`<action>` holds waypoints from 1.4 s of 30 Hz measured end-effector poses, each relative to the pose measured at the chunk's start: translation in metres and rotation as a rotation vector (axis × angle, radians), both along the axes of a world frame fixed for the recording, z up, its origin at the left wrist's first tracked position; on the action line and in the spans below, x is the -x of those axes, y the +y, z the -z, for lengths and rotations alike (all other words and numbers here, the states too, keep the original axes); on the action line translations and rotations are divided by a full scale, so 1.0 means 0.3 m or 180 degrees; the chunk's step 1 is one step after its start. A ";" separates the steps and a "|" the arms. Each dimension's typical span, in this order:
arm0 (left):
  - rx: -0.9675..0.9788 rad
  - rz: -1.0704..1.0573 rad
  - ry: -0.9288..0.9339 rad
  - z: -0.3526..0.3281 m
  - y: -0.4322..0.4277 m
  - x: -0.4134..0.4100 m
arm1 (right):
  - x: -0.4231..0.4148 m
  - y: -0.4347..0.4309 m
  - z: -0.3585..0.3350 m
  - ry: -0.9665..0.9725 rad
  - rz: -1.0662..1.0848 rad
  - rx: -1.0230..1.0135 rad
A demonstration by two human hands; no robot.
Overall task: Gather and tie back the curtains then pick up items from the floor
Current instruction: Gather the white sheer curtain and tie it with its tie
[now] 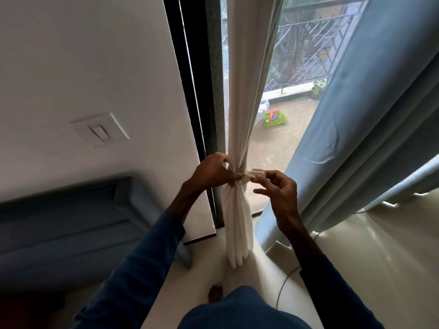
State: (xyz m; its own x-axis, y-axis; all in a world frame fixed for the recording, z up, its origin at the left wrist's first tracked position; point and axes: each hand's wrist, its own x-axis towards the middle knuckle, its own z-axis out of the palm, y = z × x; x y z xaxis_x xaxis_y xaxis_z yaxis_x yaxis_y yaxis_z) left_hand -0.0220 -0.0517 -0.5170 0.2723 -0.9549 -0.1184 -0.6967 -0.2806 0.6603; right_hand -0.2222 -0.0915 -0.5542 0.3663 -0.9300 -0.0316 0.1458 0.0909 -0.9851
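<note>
1. The white curtain (237,222) hangs in soft folds beside the dark window frame (190,115), bunched to a narrow waist. Its top runs out of view.
2. A pale tie strip (249,175) circles that waist. Its far side is hidden, and any knot is hard to make out.
3. The left hand (211,173) has its grip clamped round the waist.
4. The right hand (280,188) pinches the strip's loose end, just right.
5. Right, a blue-grey curtain (356,115) falls in heavy pleats onto the glossy floor (356,257).
6. Far outside sits a blurred green basket (275,118).
</note>
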 end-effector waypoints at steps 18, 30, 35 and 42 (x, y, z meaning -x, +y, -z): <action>0.0132 0.0131 0.0113 0.007 0.003 0.036 | -0.012 -0.013 -0.016 0.0432 0.0084 0.1317; 0.0152 0.0257 0.0411 0.004 0.014 0.047 | -0.011 -0.034 0.052 0.1399 0.0118 0.3286; 0.0210 0.0144 0.0637 0.004 0.014 0.056 | -0.005 -0.047 0.062 0.1428 0.0156 0.3406; 0.0211 0.0154 0.0828 -0.015 0.029 0.068 | -0.007 -0.021 0.100 0.1401 0.0224 0.3320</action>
State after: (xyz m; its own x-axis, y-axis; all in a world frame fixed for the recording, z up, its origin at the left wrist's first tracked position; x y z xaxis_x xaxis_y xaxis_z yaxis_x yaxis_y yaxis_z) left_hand -0.0423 -0.0431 -0.5126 0.1948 -0.9741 -0.1152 -0.5127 -0.2012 0.8347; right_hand -0.2201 -0.0977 -0.5841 0.4608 -0.5959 0.6577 -0.2596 -0.7992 -0.5422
